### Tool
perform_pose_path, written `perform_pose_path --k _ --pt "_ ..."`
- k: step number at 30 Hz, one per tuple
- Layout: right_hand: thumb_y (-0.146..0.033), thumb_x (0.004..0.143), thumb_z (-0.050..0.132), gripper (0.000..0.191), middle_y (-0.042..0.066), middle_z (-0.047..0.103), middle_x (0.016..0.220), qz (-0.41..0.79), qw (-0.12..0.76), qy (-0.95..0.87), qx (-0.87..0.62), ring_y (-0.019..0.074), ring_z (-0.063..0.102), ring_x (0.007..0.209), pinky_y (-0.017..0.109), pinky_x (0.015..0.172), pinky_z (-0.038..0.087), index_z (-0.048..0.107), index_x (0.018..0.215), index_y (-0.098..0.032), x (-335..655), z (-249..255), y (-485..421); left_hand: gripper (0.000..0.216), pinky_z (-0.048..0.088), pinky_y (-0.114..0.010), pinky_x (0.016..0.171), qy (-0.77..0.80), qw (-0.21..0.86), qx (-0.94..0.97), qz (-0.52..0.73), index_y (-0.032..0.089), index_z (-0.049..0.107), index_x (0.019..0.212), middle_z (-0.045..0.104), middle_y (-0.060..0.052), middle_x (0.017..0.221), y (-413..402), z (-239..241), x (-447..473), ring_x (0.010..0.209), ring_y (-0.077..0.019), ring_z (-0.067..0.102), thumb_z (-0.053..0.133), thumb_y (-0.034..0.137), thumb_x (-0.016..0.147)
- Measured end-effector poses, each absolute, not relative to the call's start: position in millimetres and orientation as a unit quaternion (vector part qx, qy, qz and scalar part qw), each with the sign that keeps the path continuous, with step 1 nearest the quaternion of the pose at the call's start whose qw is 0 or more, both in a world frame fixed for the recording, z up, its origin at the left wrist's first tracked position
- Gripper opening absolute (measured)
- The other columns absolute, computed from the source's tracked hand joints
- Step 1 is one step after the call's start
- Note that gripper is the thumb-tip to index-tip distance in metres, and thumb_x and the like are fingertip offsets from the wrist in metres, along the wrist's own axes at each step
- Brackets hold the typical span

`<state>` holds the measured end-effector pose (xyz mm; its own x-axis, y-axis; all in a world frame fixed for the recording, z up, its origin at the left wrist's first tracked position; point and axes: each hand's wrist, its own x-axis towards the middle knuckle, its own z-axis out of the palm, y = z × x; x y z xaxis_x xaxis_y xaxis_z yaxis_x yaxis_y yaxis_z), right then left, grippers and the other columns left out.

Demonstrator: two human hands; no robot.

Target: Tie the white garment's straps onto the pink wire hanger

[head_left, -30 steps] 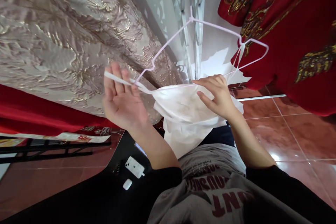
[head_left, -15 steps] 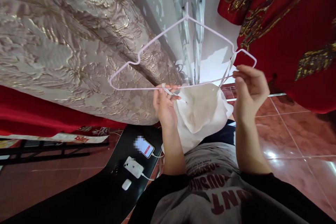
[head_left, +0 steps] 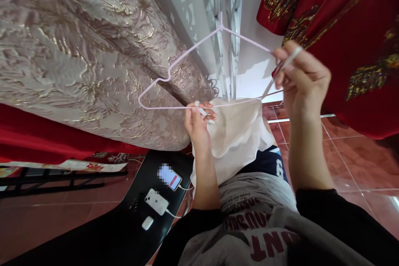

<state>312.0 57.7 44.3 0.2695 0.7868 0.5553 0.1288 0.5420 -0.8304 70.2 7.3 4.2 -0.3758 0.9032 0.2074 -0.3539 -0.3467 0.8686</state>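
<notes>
A pale pink wire hanger (head_left: pixel 174 66) hangs in front of me with a small white strappy garment (head_left: pixel 237 133) drooping from its lower bar. My left hand (head_left: pixel 198 122) is closed on one white strap at the middle of the bar. My right hand (head_left: pixel 301 77) is raised at the hanger's right shoulder, fingers pinched on the other white strap (head_left: pixel 288 60), which runs taut down to the garment.
A beige brocade cloth (head_left: pixel 77 50) hangs on the left, red and gold garments (head_left: pixel 352 29) on the right. Below lie two phones (head_left: pixel 170 176) on cables and a white earbud case (head_left: pixel 147 222) on a black surface (head_left: pixel 93 237). Red floor tiles (head_left: pixel 352 162) spread to the right.
My left hand moved from the hanger's left end to the middle of the bar and closed on a strap. My right hand rose from the cloth to the hanger's right shoulder, pulling the other strap.
</notes>
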Motion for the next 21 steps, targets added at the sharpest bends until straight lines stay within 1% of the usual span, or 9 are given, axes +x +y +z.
perform_pose_path --k 3,5,8,9,11,14,17,19,21 --pt "-0.034 0.087 0.075 0.037 0.005 0.080 0.129 0.122 0.796 -0.456 -0.379 0.0087 0.055 0.058 0.029 0.050 0.049 0.079 0.124 -0.029 335.7 33.3 66.9 0.042 0.052 -0.024 0.060 0.377 0.421 0.367 0.739 0.023 0.060 0.092 0.072 -0.002 0.086 6.6 5.7 67.5 0.061 -0.0107 0.062 0.075 0.062 0.094" --pt "-0.025 0.087 0.074 0.033 -0.001 0.082 0.120 0.047 0.851 -0.403 -0.335 0.0066 0.051 0.055 0.025 0.046 0.041 0.084 0.116 -0.035 346.1 24.4 62.6 0.043 0.050 -0.024 0.059 0.365 0.427 0.368 0.741 0.022 0.060 0.091 0.072 -0.002 0.085 6.6 6.6 64.2 0.059 -0.0105 0.061 0.077 0.061 0.093" --pt "-0.017 0.087 0.072 0.034 -0.004 0.084 0.102 -0.056 0.868 -0.358 -0.339 0.0083 0.049 0.050 0.026 0.043 0.032 0.088 0.104 -0.043 337.8 13.2 39.4 0.043 0.051 -0.025 0.059 0.359 0.447 0.373 0.729 0.022 0.061 0.090 0.073 -0.003 0.086 7.6 4.9 61.7 0.059 -0.0108 0.060 0.078 0.062 0.092" --pt "-0.019 0.088 0.074 0.031 -0.004 0.084 0.097 -0.092 0.856 -0.361 -0.359 0.0099 0.049 0.047 0.028 0.042 0.032 0.088 0.103 -0.042 328.9 11.4 29.3 0.043 0.051 -0.026 0.060 0.362 0.456 0.375 0.721 0.022 0.061 0.090 0.074 -0.004 0.087 7.9 3.5 62.6 0.059 -0.0110 0.060 0.077 0.062 0.093" --pt "-0.033 0.094 0.074 0.020 -0.001 0.082 0.094 -0.094 0.805 -0.411 -0.416 0.0160 0.058 0.047 0.037 0.045 0.046 0.086 0.108 -0.041 307.0 11.7 10.9 0.043 0.051 -0.027 0.059 0.366 0.482 0.374 0.703 0.023 0.063 0.091 0.077 -0.006 0.091 8.0 0.5 67.2 0.060 -0.0117 0.060 0.077 0.064 0.092" --pt "-0.044 0.094 0.077 0.015 0.000 0.085 0.098 -0.046 0.705 -0.560 -0.433 0.0273 0.078 0.078 0.054 0.076 0.065 0.085 0.105 -0.038 278.6 18.9 -1.1 0.042 0.052 -0.027 0.058 0.360 0.512 0.366 0.689 0.023 0.065 0.091 0.079 -0.007 0.096 5.8 -1.6 78.6 0.061 -0.0120 0.061 0.077 0.063 0.092" --pt "-0.048 0.095 0.077 0.020 0.001 0.086 0.110 0.025 0.584 -0.688 -0.430 0.0309 0.079 0.110 0.060 0.102 0.061 0.085 0.109 -0.036 266.9 24.2 4.7 0.037 0.051 -0.025 0.057 0.349 0.507 0.358 0.702 0.022 0.067 0.093 0.081 -0.007 0.099 1.1 -0.2 85.5 0.061 -0.0107 0.061 0.077 0.058 0.094" --pt "-0.048 0.098 0.073 0.025 0.003 0.086 0.111 0.065 0.529 -0.727 -0.433 0.0305 0.076 0.115 0.059 0.105 0.058 0.084 0.116 -0.034 265.8 23.8 10.2 0.034 0.053 -0.025 0.058 0.351 0.499 0.361 0.705 0.022 0.070 0.097 0.082 -0.008 0.102 -1.5 -0.5 81.3 0.062 -0.0107 0.064 0.077 0.056 0.096" --pt "-0.048 0.101 0.069 0.028 0.004 0.085 0.109 0.092 0.488 -0.749 -0.439 0.0289 0.074 0.110 0.056 0.104 0.056 0.083 0.119 -0.032 267.2 22.1 12.5 0.030 0.056 -0.027 0.061 0.366 0.483 0.374 0.702 0.023 0.072 0.100 0.084 -0.009 0.109 -2.6 -3.6 67.7 0.067 -0.0120 0.070 0.077 0.052 0.097"
